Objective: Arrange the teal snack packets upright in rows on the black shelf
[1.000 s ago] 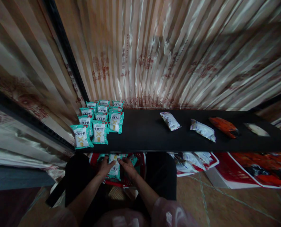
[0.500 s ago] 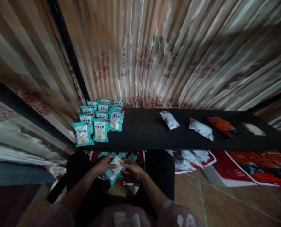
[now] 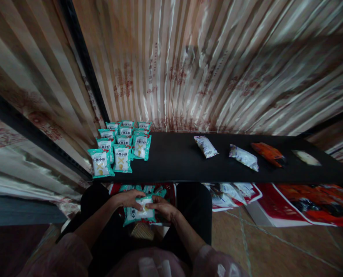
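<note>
My left hand [image 3: 128, 199] and my right hand [image 3: 163, 207] both grip one teal snack packet [image 3: 139, 214], held sideways over my lap, just below the front edge of a black shelf [image 3: 177, 163]. Under the hands sits a red basket [image 3: 171, 194] with more teal packets in it. On the shelf's left end lie several teal packets in neat rows [image 3: 119, 148].
Further right on the shelf lie two white packets [image 3: 206, 146] [image 3: 244, 157], an orange packet [image 3: 268, 152] and a pale packet [image 3: 306, 157]. A striped curtain hangs behind. Red and white printed bags [image 3: 298, 202] lie on the tiled floor to the right.
The teal packet has been lifted out of the basket and turned from upright to sideways, drawn slightly toward me between both hands.
</note>
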`<state>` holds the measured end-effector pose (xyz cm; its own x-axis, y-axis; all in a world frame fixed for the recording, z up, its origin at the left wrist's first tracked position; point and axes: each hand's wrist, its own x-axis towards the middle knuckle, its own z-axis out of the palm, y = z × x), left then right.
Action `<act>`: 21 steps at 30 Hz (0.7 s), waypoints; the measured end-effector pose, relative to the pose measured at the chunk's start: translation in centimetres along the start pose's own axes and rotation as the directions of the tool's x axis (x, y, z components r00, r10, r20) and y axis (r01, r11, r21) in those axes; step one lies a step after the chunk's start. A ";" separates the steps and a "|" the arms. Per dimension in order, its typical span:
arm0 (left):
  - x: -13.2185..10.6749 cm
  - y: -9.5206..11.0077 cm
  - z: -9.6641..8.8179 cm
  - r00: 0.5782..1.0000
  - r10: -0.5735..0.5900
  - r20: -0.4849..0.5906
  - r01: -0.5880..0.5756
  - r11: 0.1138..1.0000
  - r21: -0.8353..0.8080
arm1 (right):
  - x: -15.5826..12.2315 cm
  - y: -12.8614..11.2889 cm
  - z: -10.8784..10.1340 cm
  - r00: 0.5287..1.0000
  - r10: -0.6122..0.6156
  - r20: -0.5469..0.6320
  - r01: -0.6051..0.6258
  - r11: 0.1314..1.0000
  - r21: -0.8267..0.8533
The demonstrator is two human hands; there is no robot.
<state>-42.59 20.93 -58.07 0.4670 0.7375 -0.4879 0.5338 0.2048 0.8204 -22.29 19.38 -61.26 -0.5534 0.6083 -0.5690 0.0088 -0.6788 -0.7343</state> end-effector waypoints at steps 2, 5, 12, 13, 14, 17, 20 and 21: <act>0.1 0.3 0.0 1.000 0.009 -0.016 -0.008 0.998 0.060 | 0.1 0.3 -0.1 1.000 -0.028 -0.014 0.028 0.999 0.021; -0.1 1.0 0.1 0.998 0.031 -0.063 -0.022 0.989 0.143 | -0.2 0.4 -0.1 0.998 -0.055 -0.036 0.057 0.997 0.058; -1.5 2.7 0.4 0.973 0.092 -0.213 -0.020 0.947 0.321 | -1.5 -0.6 0.4 0.998 -0.055 -0.004 0.055 0.989 0.134; -1.7 2.8 0.5 0.971 0.102 -0.217 -0.015 0.930 0.368 | -1.7 -0.6 0.4 0.999 -0.054 -0.003 0.054 0.989 0.137; -1.9 2.9 0.5 0.968 0.120 -0.222 -0.016 0.907 0.421 | -1.8 -0.6 0.3 0.998 -0.059 -0.003 0.058 0.988 0.144; -2.2 3.2 0.7 0.944 0.217 -0.249 -0.045 0.833 0.552 | -1.9 -0.4 0.0 0.995 -0.097 -0.028 0.101 0.979 0.180; -2.6 3.4 1.2 0.906 0.301 -0.298 -0.067 0.796 0.602 | -2.0 -0.3 -0.3 0.989 -0.138 -0.057 0.147 0.967 0.207; -2.6 3.4 1.3 0.894 0.319 -0.315 -0.066 0.788 0.612 | -2.0 -0.3 -0.4 0.988 -0.144 -0.059 0.154 0.965 0.213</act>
<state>-41.03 18.82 -54.36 0.3655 0.9273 -0.0808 0.8214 -0.2804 0.4967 -20.84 18.54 -60.05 -0.4988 0.7231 -0.4778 -0.2542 -0.6491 -0.7170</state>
